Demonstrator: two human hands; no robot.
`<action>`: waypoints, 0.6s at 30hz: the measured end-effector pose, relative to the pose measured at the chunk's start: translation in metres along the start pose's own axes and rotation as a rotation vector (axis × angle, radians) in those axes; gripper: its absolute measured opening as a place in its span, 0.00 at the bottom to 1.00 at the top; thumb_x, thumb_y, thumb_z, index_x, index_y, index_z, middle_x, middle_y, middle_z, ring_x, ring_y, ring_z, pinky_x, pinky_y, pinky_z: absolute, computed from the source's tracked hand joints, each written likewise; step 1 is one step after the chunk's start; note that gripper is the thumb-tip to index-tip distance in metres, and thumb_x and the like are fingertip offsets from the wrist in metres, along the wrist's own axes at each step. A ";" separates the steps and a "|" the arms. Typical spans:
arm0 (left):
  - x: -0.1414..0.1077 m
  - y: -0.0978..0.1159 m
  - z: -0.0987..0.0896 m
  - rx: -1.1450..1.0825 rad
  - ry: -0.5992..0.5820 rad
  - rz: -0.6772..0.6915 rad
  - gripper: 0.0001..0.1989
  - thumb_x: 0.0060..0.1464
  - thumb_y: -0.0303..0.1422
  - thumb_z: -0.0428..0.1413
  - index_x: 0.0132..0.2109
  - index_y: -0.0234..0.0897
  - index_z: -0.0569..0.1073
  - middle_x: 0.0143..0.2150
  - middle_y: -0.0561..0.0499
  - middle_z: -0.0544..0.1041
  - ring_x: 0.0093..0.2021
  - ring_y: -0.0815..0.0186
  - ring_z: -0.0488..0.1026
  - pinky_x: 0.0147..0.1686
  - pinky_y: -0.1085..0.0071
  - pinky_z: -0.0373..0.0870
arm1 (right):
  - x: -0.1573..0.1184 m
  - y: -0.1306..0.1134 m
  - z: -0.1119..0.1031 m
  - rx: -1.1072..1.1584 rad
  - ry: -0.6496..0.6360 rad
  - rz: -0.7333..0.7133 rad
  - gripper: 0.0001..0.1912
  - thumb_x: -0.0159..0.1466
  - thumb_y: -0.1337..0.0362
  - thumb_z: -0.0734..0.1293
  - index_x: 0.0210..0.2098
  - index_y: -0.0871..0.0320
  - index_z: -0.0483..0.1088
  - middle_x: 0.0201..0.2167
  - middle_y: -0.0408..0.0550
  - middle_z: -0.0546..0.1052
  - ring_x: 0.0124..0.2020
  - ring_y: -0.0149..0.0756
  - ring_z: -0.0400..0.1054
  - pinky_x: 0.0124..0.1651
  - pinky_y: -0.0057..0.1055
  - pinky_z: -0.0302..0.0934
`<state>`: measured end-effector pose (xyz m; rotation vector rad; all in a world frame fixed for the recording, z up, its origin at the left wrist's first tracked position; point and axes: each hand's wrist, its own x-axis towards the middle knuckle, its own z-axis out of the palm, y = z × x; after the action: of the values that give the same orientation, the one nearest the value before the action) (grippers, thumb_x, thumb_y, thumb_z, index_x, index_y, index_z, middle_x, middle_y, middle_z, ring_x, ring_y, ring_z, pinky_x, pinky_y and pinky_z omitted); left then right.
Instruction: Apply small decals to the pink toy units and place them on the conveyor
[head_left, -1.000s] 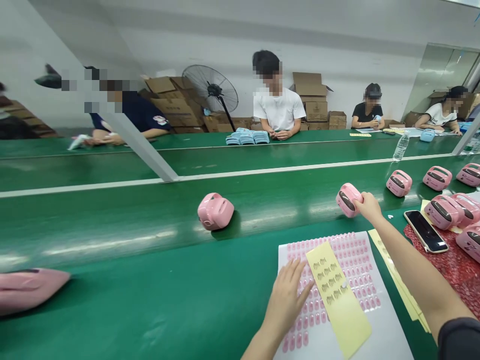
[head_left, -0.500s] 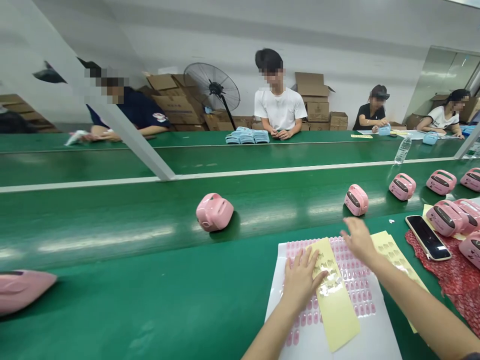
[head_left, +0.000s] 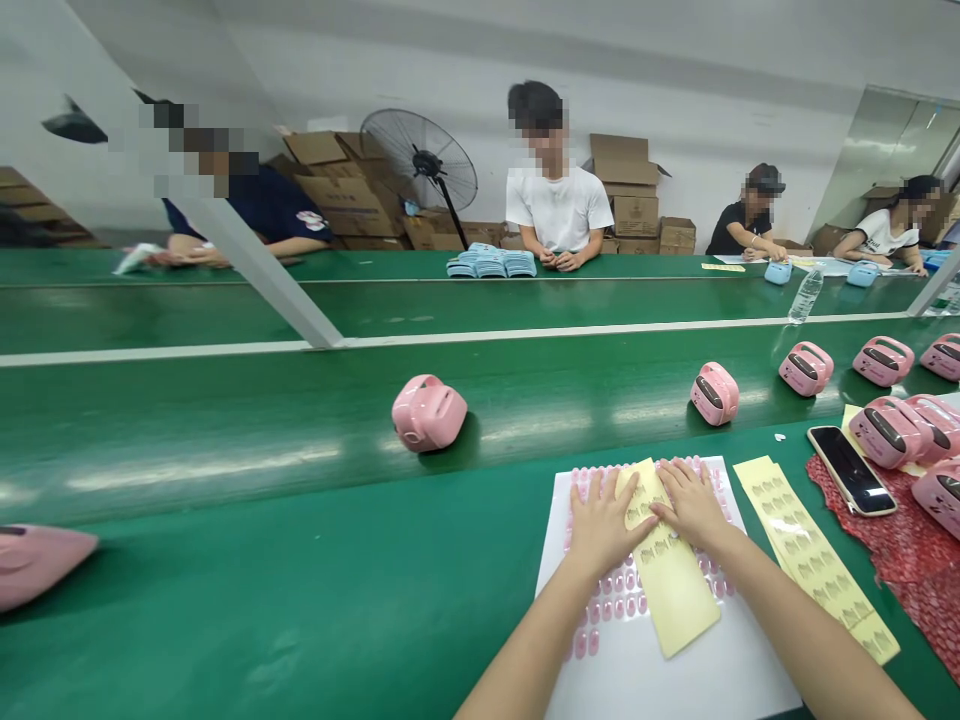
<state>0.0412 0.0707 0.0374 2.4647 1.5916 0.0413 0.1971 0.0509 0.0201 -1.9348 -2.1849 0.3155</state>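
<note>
Head view: shows yellow sticker strip (head_left: 678,612) lying on pink-dotted white sheet (head_left: 626,672) over green surface (head_left: 315,620), partly under left hand (head_left: 606,528) and right hand (head_left: 697,510), splayed fairly flat, apparently gripping nothing. Looks light, flexible, easily creased; best held by blank lower edges.

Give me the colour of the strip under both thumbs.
The strip is pale yellow, best seen in the head view.
</note>
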 end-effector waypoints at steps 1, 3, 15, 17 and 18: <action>0.001 0.000 0.000 0.003 0.009 -0.005 0.32 0.50 0.52 0.46 0.59 0.45 0.55 0.62 0.42 0.52 0.62 0.48 0.44 0.56 0.43 0.36 | 0.001 0.001 0.000 0.002 0.002 -0.005 0.27 0.62 0.52 0.53 0.58 0.57 0.55 0.59 0.50 0.58 0.60 0.44 0.47 0.60 0.52 0.34; 0.002 0.001 0.002 0.008 0.028 -0.010 0.32 0.50 0.53 0.45 0.59 0.45 0.54 0.63 0.44 0.49 0.62 0.49 0.42 0.57 0.44 0.34 | 0.001 0.002 0.001 -0.004 0.012 0.000 0.29 0.62 0.52 0.53 0.59 0.59 0.53 0.60 0.51 0.57 0.61 0.43 0.46 0.60 0.50 0.33; -0.024 0.008 0.003 -0.011 -0.027 -0.062 0.35 0.48 0.54 0.47 0.60 0.43 0.54 0.62 0.43 0.50 0.62 0.47 0.43 0.55 0.43 0.42 | -0.013 0.003 0.003 -0.057 -0.025 0.108 0.33 0.61 0.49 0.52 0.59 0.65 0.52 0.61 0.58 0.51 0.63 0.46 0.41 0.60 0.47 0.36; -0.021 0.011 0.001 -0.005 -0.026 -0.065 0.36 0.47 0.54 0.48 0.59 0.42 0.56 0.62 0.41 0.52 0.61 0.45 0.45 0.54 0.42 0.45 | -0.010 0.005 0.000 -0.056 -0.032 0.102 0.32 0.62 0.50 0.52 0.58 0.65 0.54 0.61 0.57 0.53 0.62 0.45 0.42 0.60 0.47 0.36; -0.020 0.012 0.001 -0.003 -0.028 -0.065 0.36 0.47 0.54 0.49 0.59 0.41 0.56 0.61 0.41 0.53 0.60 0.44 0.46 0.53 0.41 0.46 | -0.009 0.007 0.000 -0.057 -0.033 0.098 0.31 0.62 0.51 0.52 0.58 0.65 0.55 0.61 0.57 0.54 0.62 0.45 0.42 0.60 0.47 0.37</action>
<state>0.0440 0.0476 0.0408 2.3983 1.6580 -0.0015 0.2045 0.0425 0.0182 -2.0864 -2.1457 0.3063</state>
